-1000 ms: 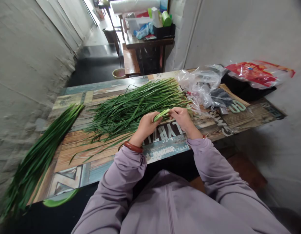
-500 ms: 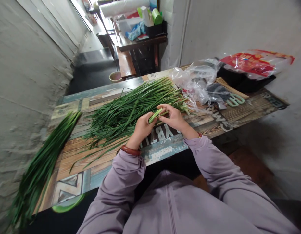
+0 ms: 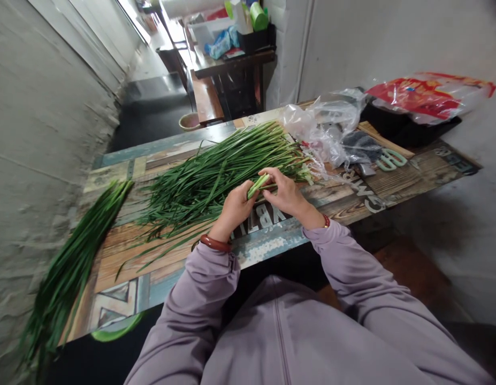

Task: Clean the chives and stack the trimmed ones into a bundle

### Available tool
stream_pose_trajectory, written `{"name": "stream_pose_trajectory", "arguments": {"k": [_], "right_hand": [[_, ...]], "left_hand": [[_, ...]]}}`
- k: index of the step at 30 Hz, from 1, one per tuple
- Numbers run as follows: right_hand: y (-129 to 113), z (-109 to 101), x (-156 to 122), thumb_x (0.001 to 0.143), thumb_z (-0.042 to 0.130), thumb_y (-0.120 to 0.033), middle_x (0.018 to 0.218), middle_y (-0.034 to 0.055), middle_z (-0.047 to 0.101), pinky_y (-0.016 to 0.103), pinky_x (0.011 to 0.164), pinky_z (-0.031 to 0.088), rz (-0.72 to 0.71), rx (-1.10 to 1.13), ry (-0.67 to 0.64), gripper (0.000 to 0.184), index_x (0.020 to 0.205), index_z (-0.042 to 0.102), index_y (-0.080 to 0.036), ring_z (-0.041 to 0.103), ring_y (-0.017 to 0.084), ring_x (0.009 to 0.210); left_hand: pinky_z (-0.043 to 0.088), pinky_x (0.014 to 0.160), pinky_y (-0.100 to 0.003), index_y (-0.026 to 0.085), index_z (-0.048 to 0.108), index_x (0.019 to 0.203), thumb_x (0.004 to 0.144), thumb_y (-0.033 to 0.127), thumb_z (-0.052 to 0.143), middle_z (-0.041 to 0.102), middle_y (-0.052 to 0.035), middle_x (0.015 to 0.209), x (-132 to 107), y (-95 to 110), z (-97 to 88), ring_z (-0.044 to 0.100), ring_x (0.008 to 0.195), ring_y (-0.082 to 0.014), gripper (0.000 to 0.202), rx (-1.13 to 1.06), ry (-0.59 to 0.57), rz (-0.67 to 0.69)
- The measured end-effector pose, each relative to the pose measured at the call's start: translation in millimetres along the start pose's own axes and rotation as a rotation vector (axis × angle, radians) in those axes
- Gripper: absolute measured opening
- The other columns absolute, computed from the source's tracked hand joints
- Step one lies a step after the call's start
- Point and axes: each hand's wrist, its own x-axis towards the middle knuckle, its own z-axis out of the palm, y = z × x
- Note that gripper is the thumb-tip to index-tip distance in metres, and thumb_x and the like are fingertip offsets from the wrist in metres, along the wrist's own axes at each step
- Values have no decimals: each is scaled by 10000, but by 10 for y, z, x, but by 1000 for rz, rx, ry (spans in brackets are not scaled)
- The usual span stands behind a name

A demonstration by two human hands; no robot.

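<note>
Chives [image 3: 253,188] — left hand [image 3: 235,206] grasps them; right hand [image 3: 287,194] curls at their ends, hold unclear — slack grip could spill some.

We've got smooth-looking chives [image 3: 199,179], a wood-look tabletop [image 3: 267,247] with patchy paint, a glossy, crinkly clear plastic bag [image 3: 299,122], and a matt cloth jacket [image 3: 312,331].

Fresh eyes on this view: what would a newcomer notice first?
Probably the broad spread of green stalks across the middle of the table. At its near side, the left hand holds pale stem ends, with the right hand beside it. Then the red-printed bag, far right.
</note>
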Motion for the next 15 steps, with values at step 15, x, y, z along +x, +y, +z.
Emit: {"name": "stream_pose_trajectory", "arguments": {"k": [15], "right_hand": [[236,-310,3,862,493,-128,927,80,656,398,901,456,132,-336,293,217,910,684,-219,586,254,946]], "left_hand": [[330,618,-244,184,520,750,912,299,473,470,34,656,-8,11,-60,423,640,-114,204,-88,12,-6]]}}
